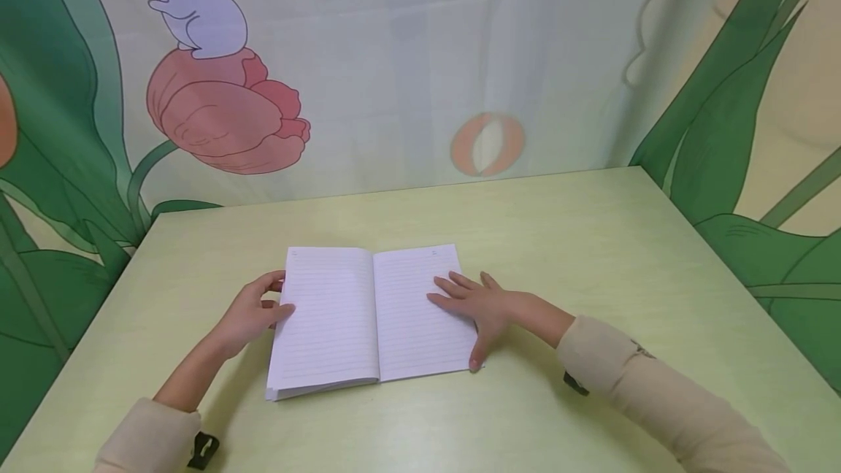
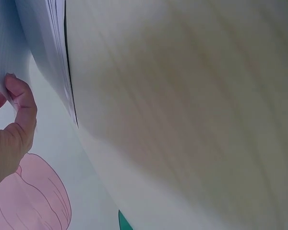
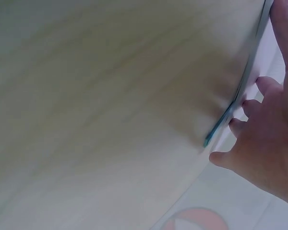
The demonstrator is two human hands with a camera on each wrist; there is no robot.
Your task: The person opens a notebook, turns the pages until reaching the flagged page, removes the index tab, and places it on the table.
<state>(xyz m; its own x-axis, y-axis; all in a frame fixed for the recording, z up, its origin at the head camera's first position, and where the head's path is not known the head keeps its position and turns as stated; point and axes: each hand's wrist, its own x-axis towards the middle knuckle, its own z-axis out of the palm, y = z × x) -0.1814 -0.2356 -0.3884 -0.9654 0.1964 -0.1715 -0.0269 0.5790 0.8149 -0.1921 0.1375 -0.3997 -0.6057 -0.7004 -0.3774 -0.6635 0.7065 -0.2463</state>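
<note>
An open lined notebook (image 1: 333, 312) lies on the table, its ruled pages without visible writing. At its left edge my left hand (image 1: 252, 312) pinches a page, thumb on top and fingers beneath. The left wrist view shows this left hand (image 2: 14, 136) holding the page lifted from the thicker stack of sheets (image 2: 57, 52). My right hand (image 1: 482, 306) rests spread across the right page's outer edge, thumb near the lower corner. In the right wrist view the fingers of the right hand (image 3: 271, 129) lie over the notebook's edge (image 3: 247, 79), where a strip of blue-green cover shows.
The pale wood-grain table (image 1: 558, 239) extends around the notebook. Behind it hangs a printed curtain (image 1: 394, 79) with a rabbit, a pink flower and green leaves. A dark strap end (image 1: 204, 451) hangs by the left sleeve, another dark piece (image 1: 576, 384) by the right.
</note>
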